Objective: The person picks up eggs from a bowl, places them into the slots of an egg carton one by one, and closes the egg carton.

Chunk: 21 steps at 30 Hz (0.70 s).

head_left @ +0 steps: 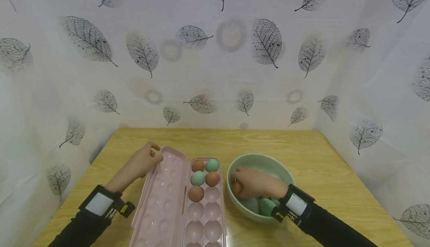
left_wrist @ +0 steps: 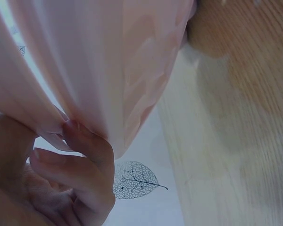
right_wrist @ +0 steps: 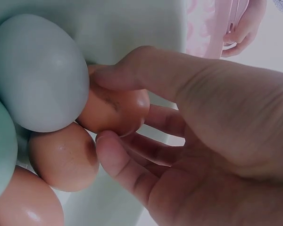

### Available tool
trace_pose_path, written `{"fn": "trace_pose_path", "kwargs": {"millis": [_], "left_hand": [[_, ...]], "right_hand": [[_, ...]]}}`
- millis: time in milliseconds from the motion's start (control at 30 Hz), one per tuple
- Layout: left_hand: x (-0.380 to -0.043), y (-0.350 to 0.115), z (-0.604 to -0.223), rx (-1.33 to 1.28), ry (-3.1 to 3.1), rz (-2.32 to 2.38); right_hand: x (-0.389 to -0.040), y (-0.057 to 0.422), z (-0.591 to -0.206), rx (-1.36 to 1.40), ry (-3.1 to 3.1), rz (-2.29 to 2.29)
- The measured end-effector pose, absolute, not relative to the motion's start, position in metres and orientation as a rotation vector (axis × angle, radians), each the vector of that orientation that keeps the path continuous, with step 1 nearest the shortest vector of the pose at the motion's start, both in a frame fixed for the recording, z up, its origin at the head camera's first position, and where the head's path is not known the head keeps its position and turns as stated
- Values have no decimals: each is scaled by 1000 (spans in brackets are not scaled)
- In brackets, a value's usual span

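My left hand (head_left: 142, 162) pinches the far outer corner of the open lid (head_left: 164, 194) of a pink egg box, its thumb and fingertips (left_wrist: 78, 134) at the rim in the left wrist view. Brown and green eggs fill several far cups of the box's base (head_left: 212, 211). Inside a pale green bowl (head_left: 268, 159), my right hand (head_left: 255, 183) holds a brown egg (right_wrist: 125, 113) between thumb and fingers. Beside that egg lie a pale blue-grey egg (right_wrist: 40, 70), another brown egg (right_wrist: 63, 157) and a green egg (head_left: 266, 206).
The wooden table (head_left: 302, 146) carries the box and, to its right, the bowl. White sheeting (head_left: 221, 79) printed with leaves hangs behind and along both sides.
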State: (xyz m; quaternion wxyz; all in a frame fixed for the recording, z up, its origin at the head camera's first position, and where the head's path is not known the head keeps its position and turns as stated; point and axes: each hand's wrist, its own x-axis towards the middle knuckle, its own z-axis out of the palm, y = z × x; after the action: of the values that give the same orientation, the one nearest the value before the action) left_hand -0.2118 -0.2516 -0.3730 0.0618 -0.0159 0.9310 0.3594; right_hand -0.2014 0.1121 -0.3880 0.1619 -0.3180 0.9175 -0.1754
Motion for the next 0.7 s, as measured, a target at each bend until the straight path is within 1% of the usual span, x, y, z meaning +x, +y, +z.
{"fn": "trace_pose_path", "kwargs": {"millis": [700], "left_hand": [[-212,-252,-374,-51,2806,1089]], "right_hand": [[-200,112,-384,-922,2654,-474]]}}
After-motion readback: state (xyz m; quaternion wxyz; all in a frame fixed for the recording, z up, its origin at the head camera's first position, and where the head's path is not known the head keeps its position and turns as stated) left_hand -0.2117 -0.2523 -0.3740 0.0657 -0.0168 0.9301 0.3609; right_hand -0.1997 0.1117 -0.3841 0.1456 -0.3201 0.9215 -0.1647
